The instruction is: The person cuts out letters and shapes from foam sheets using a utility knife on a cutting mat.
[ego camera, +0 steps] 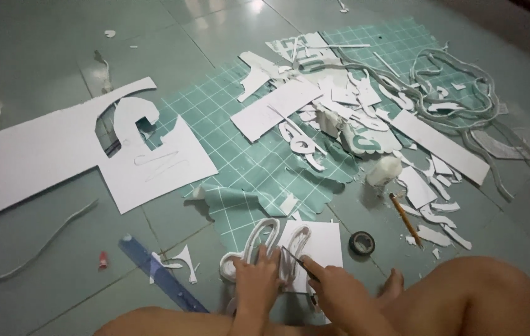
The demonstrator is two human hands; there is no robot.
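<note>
White foam cutout [280,246] is pinned under the left hand [256,280] fingers while right hand [333,287] fingers grip a thin blade [294,260].

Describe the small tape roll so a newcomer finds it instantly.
Start at the green cutting mat on the floor tiles. Below its torn lower edge lies a white card; just right of it sits the tape roll, the only dark ring, beside the orange pencil.

A home craft corner on a tiled floor [41,56]: a green cutting mat [246,168], white foam-board scraps [339,99], a ruler [159,274], pencil [405,219] and tape roll [362,242] spread around a seated person.
</note>
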